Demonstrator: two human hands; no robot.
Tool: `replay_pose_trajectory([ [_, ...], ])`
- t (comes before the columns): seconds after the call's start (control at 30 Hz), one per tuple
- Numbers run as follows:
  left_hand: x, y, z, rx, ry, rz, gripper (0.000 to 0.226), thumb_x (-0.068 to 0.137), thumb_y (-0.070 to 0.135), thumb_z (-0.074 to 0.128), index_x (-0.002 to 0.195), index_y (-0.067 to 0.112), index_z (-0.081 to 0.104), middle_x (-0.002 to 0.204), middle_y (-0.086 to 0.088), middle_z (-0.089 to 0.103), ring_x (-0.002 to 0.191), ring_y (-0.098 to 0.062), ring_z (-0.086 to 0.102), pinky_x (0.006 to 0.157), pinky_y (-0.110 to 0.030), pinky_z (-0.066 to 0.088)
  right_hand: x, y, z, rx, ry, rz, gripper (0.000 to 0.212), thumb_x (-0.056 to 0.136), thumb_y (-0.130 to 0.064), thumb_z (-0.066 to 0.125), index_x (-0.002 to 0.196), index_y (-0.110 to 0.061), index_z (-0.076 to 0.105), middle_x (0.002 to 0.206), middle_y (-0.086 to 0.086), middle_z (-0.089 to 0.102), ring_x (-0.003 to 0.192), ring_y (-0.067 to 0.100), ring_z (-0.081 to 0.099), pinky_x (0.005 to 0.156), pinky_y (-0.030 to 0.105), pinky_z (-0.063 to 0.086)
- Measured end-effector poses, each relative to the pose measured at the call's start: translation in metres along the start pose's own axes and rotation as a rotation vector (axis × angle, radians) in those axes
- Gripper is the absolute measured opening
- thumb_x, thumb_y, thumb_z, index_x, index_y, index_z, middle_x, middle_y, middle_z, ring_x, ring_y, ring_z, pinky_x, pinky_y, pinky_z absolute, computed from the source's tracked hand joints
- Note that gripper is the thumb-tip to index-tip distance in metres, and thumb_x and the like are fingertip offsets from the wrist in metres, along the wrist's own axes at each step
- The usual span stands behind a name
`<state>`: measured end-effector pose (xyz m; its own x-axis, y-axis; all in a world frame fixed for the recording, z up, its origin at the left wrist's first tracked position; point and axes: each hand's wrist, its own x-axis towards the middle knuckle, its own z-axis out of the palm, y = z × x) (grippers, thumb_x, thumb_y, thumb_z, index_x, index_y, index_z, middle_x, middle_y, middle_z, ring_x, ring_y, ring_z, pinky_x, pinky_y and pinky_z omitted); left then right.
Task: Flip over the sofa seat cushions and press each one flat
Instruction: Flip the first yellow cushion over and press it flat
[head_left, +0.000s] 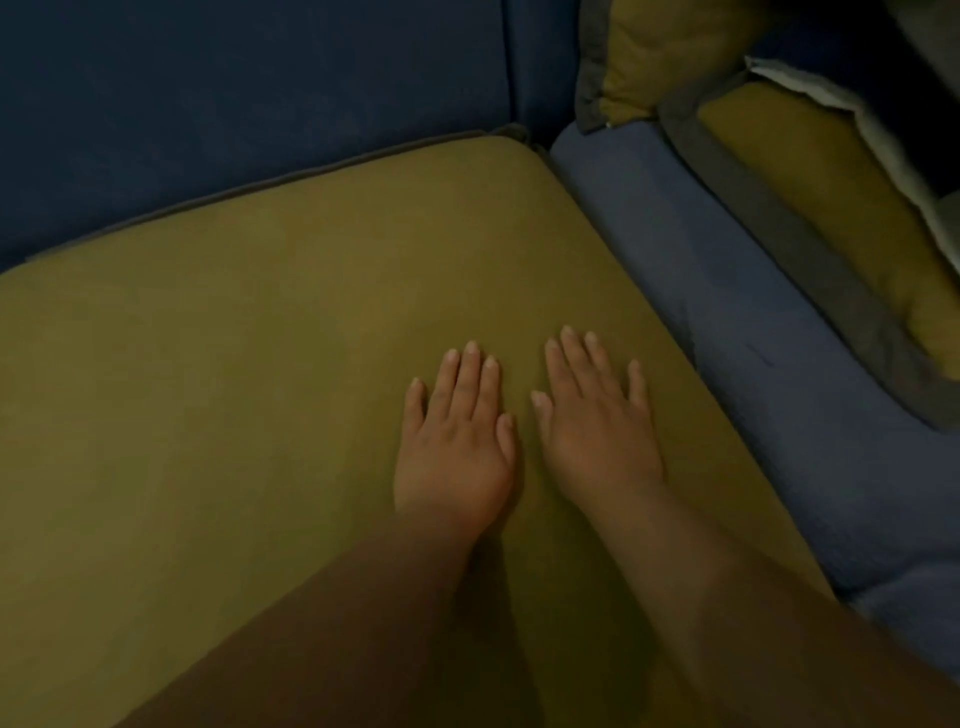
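Two hands flat on the olive seat cushion (260, 338), lower centre of frame. Left hand (454, 441) palm down, fingers (467, 384) straight and lightly spread, holding nothing. Right hand (597, 421) just beside it, also palm down, fingers (576, 364) straight, a bit wider apart, holding nothing. Thumbs point toward each other with a narrow strip of cushion between them; the hands are not touching. Both forearms come in from the bottom right of frame.

Olive seat cushion fills the left and centre of frame and lies flat in the seat. Its far edge sits against the dark blue sofa back (234, 93) across the upper left. A thin grey seam runs along that far edge. Surface around the hands looks smooth; light is dim, so small creases are hard to judge.

Right of the cushion, touching its right edge, a blue-grey padded surface (727, 338) runs diagonally from upper centre to lower right. Cannot tell if it is a cushion or the sofa base.

Upper right: second olive cushion (831, 218) with a grey border, lying tilted on the blue-grey surface. Above it an olive pillow (649, 52) with grey trim, leaning in the corner. White fabric (857, 119) shows along the far right edge of the second cushion.
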<state>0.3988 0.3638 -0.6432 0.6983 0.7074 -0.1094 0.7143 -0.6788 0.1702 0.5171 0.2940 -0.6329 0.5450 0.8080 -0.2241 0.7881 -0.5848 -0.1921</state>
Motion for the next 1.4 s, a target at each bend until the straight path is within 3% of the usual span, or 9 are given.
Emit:
replay_pose_trajectory([
  [0.27,0.001,0.000,0.004,0.049,-0.019,-0.018,0.070,0.085,0.044,-0.011,0.152,0.025,-0.008,0.160,0.006,-0.017,0.145,-0.011,-0.018,0.119,-0.043,-0.005,0.002,0.000,0.005,0.030,0.021,-0.010,0.058,0.103,-0.042,0.010,0.154,-0.023,-0.006,0.161,-0.006,-0.017,0.147,0.012,-0.018,0.118,0.048,-0.009],
  [0.4,0.002,0.000,-0.001,0.016,-0.011,-0.015,0.072,0.085,0.044,-0.008,0.154,0.024,-0.001,0.160,0.006,-0.015,0.146,-0.010,-0.016,0.119,-0.043,-0.005,0.001,0.001,-0.001,0.041,0.014,-0.012,0.058,0.103,-0.042,0.012,0.154,-0.023,-0.007,0.161,-0.005,-0.018,0.147,0.013,-0.018,0.118,0.049,-0.009],
  [0.6,-0.013,0.018,-0.013,-0.075,0.155,0.087,0.061,0.095,0.039,0.008,0.153,0.022,0.007,0.158,0.006,-0.013,0.147,-0.013,-0.013,0.118,-0.044,-0.006,-0.028,0.024,-0.017,0.077,0.323,0.092,0.063,0.101,-0.042,0.015,0.155,-0.017,-0.005,0.157,-0.001,-0.019,0.149,0.018,-0.012,0.116,0.052,-0.008],
  [0.7,-0.027,0.027,0.003,0.004,0.003,0.118,0.067,0.091,0.043,-0.003,0.154,0.024,0.004,0.160,0.007,-0.009,0.147,-0.011,-0.012,0.118,-0.044,-0.003,-0.043,0.040,-0.001,0.029,0.063,0.129,0.060,0.102,-0.044,0.011,0.155,-0.020,-0.005,0.162,-0.002,-0.014,0.148,0.015,-0.012,0.119,0.050,-0.003],
  [0.77,-0.023,0.028,0.008,0.023,-0.016,0.111,0.067,0.089,0.043,-0.005,0.154,0.025,0.001,0.161,0.007,-0.011,0.147,-0.011,-0.014,0.118,-0.045,-0.004,-0.042,0.044,0.001,0.032,-0.001,0.144,0.059,0.103,-0.043,0.012,0.155,-0.021,-0.006,0.162,-0.003,-0.013,0.148,0.013,-0.014,0.119,0.049,-0.003],
  [0.93,-0.038,0.037,-0.004,-0.031,0.106,0.200,0.060,0.095,0.038,0.011,0.152,0.021,0.015,0.160,0.004,-0.002,0.148,-0.014,-0.005,0.118,-0.048,-0.001,-0.066,0.035,-0.007,0.076,0.301,0.119,0.061,0.100,-0.042,0.010,0.155,-0.016,0.001,0.160,-0.001,-0.010,0.149,0.018,-0.006,0.118,0.054,0.000],
  [1.1,-0.062,0.037,0.008,0.001,-0.019,0.170,0.070,0.088,0.043,-0.007,0.155,0.024,0.005,0.159,0.008,-0.012,0.145,-0.009,-0.015,0.117,-0.043,-0.007,-0.088,0.032,0.010,0.030,0.005,0.157,0.059,0.103,-0.043,0.011,0.154,-0.022,-0.010,0.160,-0.004,-0.020,0.147,0.014,-0.019,0.119,0.050,-0.004],
  [1.27,-0.078,0.028,-0.009,-0.076,0.138,0.170,0.058,0.097,0.039,0.007,0.152,0.021,0.007,0.160,0.004,-0.009,0.147,-0.013,-0.012,0.119,-0.046,-0.004,-0.104,0.010,0.005,0.082,0.329,0.069,0.060,0.100,-0.042,0.012,0.153,-0.017,-0.001,0.158,0.000,-0.010,0.149,0.018,-0.004,0.118,0.052,0.002],
  [1.4,-0.103,0.011,0.001,0.015,-0.070,0.118,0.072,0.086,0.043,-0.010,0.154,0.024,-0.001,0.159,0.007,-0.016,0.145,-0.010,-0.018,0.118,-0.043,-0.008,-0.120,-0.003,0.026,0.020,0.018,0.081,0.059,0.102,-0.043,0.009,0.155,-0.022,-0.006,0.160,-0.004,-0.020,0.147,0.013,-0.019,0.119,0.046,-0.007],
])
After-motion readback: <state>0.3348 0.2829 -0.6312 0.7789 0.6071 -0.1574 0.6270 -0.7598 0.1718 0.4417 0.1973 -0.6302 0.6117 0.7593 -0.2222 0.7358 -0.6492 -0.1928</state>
